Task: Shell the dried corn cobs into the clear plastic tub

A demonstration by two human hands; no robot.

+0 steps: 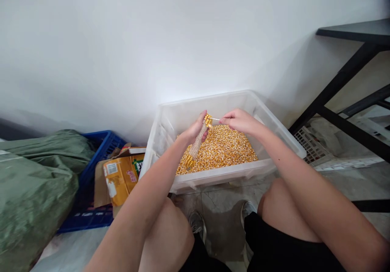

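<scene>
My left hand (pixel 196 129) is wrapped round a corn cob (pixel 198 141) held at a slant over the tub. Its middle is stripped bare and pale, while yellow kernels remain at both ends. In my right hand (pixel 239 121), the fingers are closed on a thin metal rod (pixel 215 119) pointing left toward the cob's upper end. The rod's handle is hidden in the fingers, and I cannot tell whether its tip touches the kernels. Below both hands, loose corn kernels (pixel 231 146) cover the bottom of a white plastic tub (pixel 213 178).
A white wall (pixel 183 40) rises behind the tub. On the left are a blue crate (pixel 88 222), a torn cardboard box (pixel 122 178) and a green sack (pixel 33 182). A black-framed table (pixel 341 79) stands right, with a white basket (pixel 310 146) beneath it. My knees flank the tub's near side.
</scene>
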